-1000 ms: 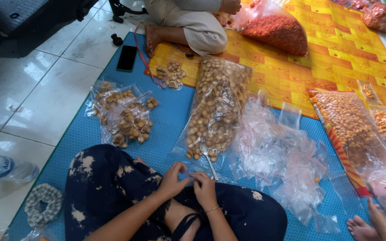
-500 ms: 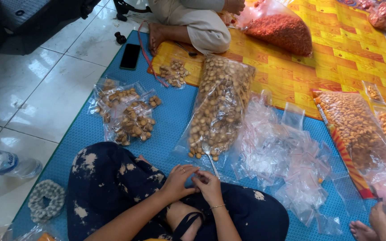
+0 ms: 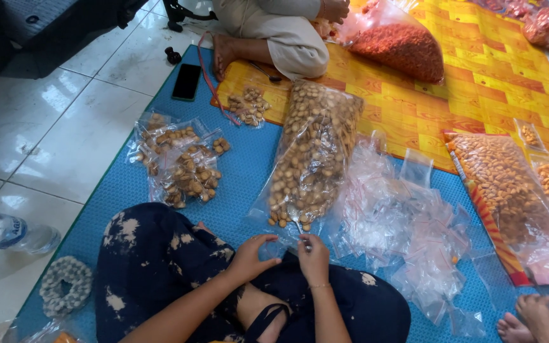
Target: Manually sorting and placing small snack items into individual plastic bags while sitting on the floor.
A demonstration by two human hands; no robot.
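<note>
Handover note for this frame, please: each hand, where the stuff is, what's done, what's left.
Left hand and right hand: together over the lap, pinching a small clear bag; contents too small to tell.
Big open bag of nuts lies just ahead on the blue mat.
Done: several small filled bags at front left.
Left: big bag mostly full; pile of empty small bags at right.

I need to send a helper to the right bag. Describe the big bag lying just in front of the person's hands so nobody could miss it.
Start at the blue mat and go to its middle, just beyond the left hand and right hand. There lies the long clear bag of pale round snacks, stretching toward the orange mat. It is far bigger than the small filled packets to its left.
</note>
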